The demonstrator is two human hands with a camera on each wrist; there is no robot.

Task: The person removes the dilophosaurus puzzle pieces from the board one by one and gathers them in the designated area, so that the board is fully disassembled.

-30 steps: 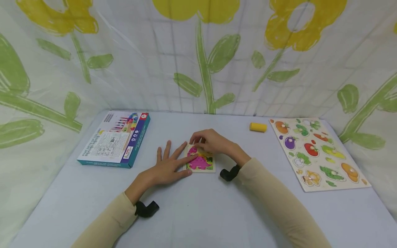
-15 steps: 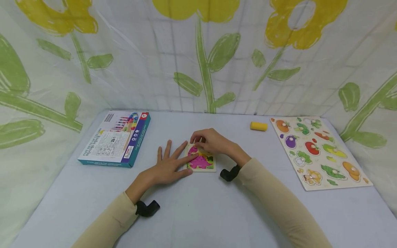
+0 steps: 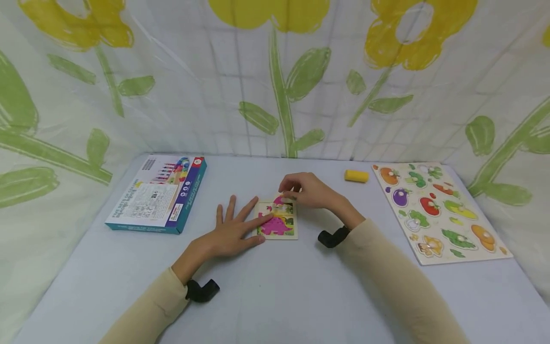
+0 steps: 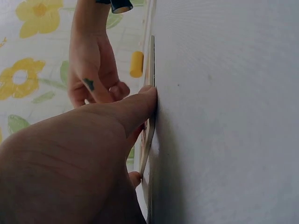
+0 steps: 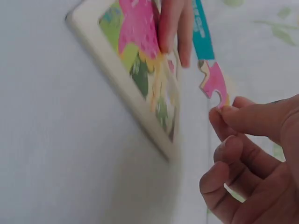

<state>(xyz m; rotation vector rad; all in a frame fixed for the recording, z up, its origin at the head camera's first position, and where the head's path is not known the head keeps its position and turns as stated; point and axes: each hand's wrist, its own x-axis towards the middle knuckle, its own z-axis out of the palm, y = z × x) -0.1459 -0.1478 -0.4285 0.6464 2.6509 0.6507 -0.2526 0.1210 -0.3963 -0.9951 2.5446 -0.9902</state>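
Puzzle piece (image 5: 216,78), pink and notched, sits between the right hand (image 3: 306,189) and the far edge of the dinosaur puzzle board (image 5: 122,84), and that offset is what I judge matters most from my remote seat. The right wrist view shows me the piece apart from the board; in the head view it overlaps the board's far rim. Its longer way seems to run from the pinching fingertips toward the board's left, with the notch close to the pinch.

The right hand is the nearer one: thumb and forefinger pinch the piece by one end, the other fingers loosely bent and gripping nothing. The left hand (image 3: 229,235) comes in from the board's left with fingers spread wide; its forefinger lies on the pink dinosaur (image 3: 276,228) and its thumb rests at the near left edge, grasping nothing. I cannot tell how hard it presses.

Counting around the board, I get one loose piece, one toy box (image 3: 156,191) to its left, one yellow cylinder (image 3: 356,176) beyond and to its right, and one vegetable peg board (image 3: 415,197) well to its right, whose small pictures I can't count surely.
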